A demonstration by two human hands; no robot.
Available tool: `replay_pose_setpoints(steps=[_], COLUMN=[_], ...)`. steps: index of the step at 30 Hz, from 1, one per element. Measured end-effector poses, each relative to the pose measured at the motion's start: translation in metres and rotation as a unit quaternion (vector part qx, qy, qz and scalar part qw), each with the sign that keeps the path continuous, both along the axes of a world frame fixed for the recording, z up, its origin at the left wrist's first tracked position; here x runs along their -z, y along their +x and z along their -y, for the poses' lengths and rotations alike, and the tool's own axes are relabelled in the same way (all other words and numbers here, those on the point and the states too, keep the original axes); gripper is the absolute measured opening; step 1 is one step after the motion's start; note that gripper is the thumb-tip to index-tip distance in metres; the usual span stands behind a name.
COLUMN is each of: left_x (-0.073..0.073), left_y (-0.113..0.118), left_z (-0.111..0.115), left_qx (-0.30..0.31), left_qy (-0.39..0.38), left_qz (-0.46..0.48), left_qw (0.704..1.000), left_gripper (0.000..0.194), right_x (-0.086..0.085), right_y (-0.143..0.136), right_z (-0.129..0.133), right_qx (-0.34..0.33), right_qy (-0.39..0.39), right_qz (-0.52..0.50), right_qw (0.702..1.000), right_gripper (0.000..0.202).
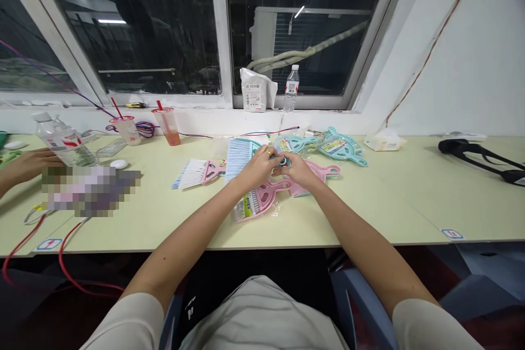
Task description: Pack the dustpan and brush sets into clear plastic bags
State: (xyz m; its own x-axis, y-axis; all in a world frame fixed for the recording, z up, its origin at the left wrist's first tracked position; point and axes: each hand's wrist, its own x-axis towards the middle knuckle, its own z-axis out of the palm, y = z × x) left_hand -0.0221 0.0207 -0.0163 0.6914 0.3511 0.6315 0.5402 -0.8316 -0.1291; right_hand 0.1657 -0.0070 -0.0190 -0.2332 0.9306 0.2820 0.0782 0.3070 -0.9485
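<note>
Over the middle of the table my left hand (258,168) is closed round the handle of a light-blue hand brush (238,159), whose bristles point left. My right hand (298,170) meets it and pinches the ring-shaped end of the same handle; the fingers partly hide the grip. Beneath my hands lies a pink dustpan and brush set (262,201) in clear wrap with a green-yellow label. A pink brush (197,174) with white, blue-tipped bristles rests to the left. Another pink dustpan (322,174) is beside my right hand.
Blue packaged dustpan sets (342,147) lie behind on the right, near a tissue pack (384,140). Drink cups (167,127) and a large water bottle (65,142) stand left. Another person's hand (30,167) is at far left. Black straps (479,156) lie at right.
</note>
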Motion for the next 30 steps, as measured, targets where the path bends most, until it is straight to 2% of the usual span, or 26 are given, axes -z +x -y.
replay_pose_setpoints(steps=[3,9,11,14,16,18,19,21,23,25,27,30], left_x=[0.002,0.006,0.006,-0.001,-0.009,-0.015,-0.016,-0.014,-0.008,-0.001,0.004,0.006], left_y=[-0.001,-0.006,-0.008,-0.013,-0.021,-0.031,-0.036,-0.046,-0.055,-0.060,-0.063,-0.063], left_z=[0.000,-0.001,0.000,0.002,-0.001,-0.007,-0.012,-0.021,-0.030,-0.036,-0.039,-0.040], left_qx=[0.026,0.091,0.098,0.061,-0.009,-0.097,-0.134,-0.163,-0.117,-0.044,0.007,0.028], left_qy=[-0.013,-0.037,-0.043,-0.015,0.007,-0.013,-0.051,-0.197,-0.385,-0.498,-0.513,-0.477], left_qz=[0.014,0.014,0.019,0.060,0.145,0.262,0.319,0.399,0.419,0.413,0.420,0.437], left_qw=[0.999,0.995,0.994,0.996,0.989,0.960,0.937,0.880,0.814,0.761,0.749,0.762], left_gripper=[0.039,0.047,0.049,0.050,0.049,0.057,0.066,0.080,0.077,0.062,0.050,0.044], right_x=[0.003,0.018,0.022,0.024,0.021,0.017,0.015,0.012,0.010,0.011,0.013,0.017], right_y=[-0.002,-0.002,-0.004,-0.004,-0.002,0.001,0.003,0.005,0.006,0.005,0.005,0.007], right_z=[0.001,-0.003,-0.007,-0.013,-0.016,-0.016,-0.016,-0.013,-0.010,-0.009,-0.010,-0.013], right_qx=[-0.006,-0.101,-0.095,-0.032,0.010,0.031,0.037,0.045,0.051,0.049,0.039,0.024], right_qy=[0.010,-0.010,-0.019,-0.040,-0.050,-0.051,-0.050,-0.050,-0.054,-0.059,-0.066,-0.077], right_qz=[-0.026,-0.106,-0.128,-0.168,-0.197,-0.217,-0.223,-0.228,-0.227,-0.222,-0.218,-0.193], right_qw=[1.000,0.989,0.987,0.984,0.979,0.974,0.973,0.971,0.971,0.972,0.973,0.978], right_gripper=[0.038,0.037,0.034,0.029,0.026,0.024,0.023,0.023,0.022,0.021,0.023,0.030])
